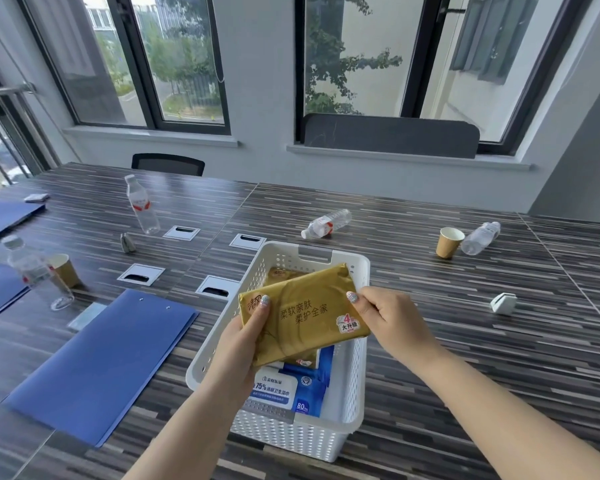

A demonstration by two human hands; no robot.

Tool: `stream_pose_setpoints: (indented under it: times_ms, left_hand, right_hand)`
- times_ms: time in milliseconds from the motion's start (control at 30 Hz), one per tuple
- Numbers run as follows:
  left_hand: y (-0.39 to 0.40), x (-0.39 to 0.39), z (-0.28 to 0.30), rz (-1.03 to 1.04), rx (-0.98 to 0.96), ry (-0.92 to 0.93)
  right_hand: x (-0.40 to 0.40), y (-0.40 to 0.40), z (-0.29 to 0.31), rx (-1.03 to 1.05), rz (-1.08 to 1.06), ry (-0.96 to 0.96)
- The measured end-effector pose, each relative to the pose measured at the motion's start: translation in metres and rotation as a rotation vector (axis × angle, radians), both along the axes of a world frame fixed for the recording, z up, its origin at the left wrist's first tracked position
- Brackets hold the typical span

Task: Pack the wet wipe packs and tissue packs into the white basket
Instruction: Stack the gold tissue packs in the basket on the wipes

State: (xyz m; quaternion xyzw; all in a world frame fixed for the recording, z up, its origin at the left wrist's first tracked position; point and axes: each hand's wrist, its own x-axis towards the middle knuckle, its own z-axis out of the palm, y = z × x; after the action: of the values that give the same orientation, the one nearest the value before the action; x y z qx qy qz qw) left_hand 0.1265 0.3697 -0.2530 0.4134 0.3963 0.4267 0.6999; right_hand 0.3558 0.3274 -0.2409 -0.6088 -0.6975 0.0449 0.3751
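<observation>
A gold tissue pack [303, 315] is held tilted just above the white basket [355, 386] in the middle of the table. My left hand [243, 344] grips its left end with the thumb on top. My right hand [388, 317] pinches its right edge. Inside the basket lies another gold tissue pack [281, 273] at the far end, partly covered by the held one. Blue-and-white wet wipe packs [284, 389] lie at the near end.
Blue folders [101, 362] lie left of the basket. Water bottles stand [141, 204] or lie [326, 223] on the striped table, with paper cups [448, 242] and a small white holder [503, 303] to the right. Cable ports [215, 285] sit near the basket's left.
</observation>
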Motion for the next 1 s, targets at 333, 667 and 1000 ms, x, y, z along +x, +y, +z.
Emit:
stream_pose_setpoints:
  times_ms: [333,667,1000]
  left_hand:
    - [0.002,-0.004,0.006,-0.153,-0.012,0.104]
    - [0.029,-0.047,0.007,-0.372,-0.197,0.527]
    - [0.04,-0.026,-0.007,-0.544,-0.029,1.333]
  right_hand:
    - [-0.032,-0.008,0.019,-0.575,-0.112,0.826]
    - [-0.072,-0.006,-0.014,-0.825,-0.314,1.301]
    - [-0.09,0.002,-0.051,-0.987,-0.476,1.28]
